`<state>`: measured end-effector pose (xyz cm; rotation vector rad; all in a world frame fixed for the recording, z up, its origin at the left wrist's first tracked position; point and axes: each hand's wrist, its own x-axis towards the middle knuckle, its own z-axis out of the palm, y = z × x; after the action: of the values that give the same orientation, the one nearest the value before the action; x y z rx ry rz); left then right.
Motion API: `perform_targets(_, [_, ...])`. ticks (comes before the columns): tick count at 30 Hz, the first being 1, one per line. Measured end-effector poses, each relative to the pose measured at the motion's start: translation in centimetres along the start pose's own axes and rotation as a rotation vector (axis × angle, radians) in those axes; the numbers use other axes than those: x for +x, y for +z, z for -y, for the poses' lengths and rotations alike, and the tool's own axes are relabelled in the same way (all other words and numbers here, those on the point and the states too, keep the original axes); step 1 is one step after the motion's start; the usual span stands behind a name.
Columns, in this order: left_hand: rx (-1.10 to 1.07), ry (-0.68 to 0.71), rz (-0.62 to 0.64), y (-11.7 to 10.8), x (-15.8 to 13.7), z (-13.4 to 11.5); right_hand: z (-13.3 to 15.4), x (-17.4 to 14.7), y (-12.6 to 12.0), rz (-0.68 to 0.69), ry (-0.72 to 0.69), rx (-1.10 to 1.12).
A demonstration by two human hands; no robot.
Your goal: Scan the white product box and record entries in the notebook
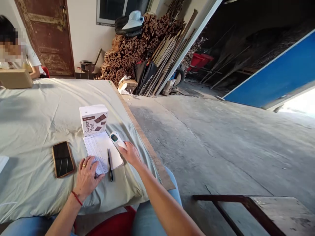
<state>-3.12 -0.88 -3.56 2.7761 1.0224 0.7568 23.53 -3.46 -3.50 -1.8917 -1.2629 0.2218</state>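
Note:
My right hand (pixel 130 153) is closed around the handle of a white infrared thermometer (pixel 117 139), whose small dark screen faces up. My left hand (pixel 87 178) rests with fingers spread on the lower left of a notebook (pixel 94 150) with handwriting on its left page. A black pen (pixel 110 165) lies across the right page, its lower end past the notebook's edge. Behind the notebook a white box (pixel 94 120) printed "Super Meal" stands upright. To the left of my left hand a smartphone (pixel 63 159) in a brown case lies with its screen dark.
A pale cloth covers the table (pixel 49 114), whose wooden right edge shows. At the far left a person (pixel 31 57) sits behind a cardboard box (pixel 16 78). Stacked firewood (pixel 133 49) lines the wall. A wooden bench (pixel 246 205) stands on the concrete floor at right.

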Motion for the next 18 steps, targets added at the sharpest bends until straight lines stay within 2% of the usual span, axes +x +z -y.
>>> perform_targets(3, [-0.034,0.029,0.012,0.1,-0.1,-0.1,2.7,0.4,1.8,-0.056,-0.021,0.407])
perform_targets(6, [-0.041,0.061,0.016,0.2,0.0,-0.2,5.5,1.5,3.9,0.007,0.003,0.649])
perform_targets(8, [-0.037,0.07,0.014,0.1,0.0,-0.3,6.8,2.7,5.1,0.051,0.05,0.708])
perform_targets(11, [-0.026,0.078,0.011,-0.1,-0.2,-0.4,7.9,4.4,6.3,0.041,0.117,0.714])
perform_targets(18, [-0.05,0.072,0.04,-0.4,-0.6,0.5,8.3,6.3,8.0,0.011,0.125,0.669])
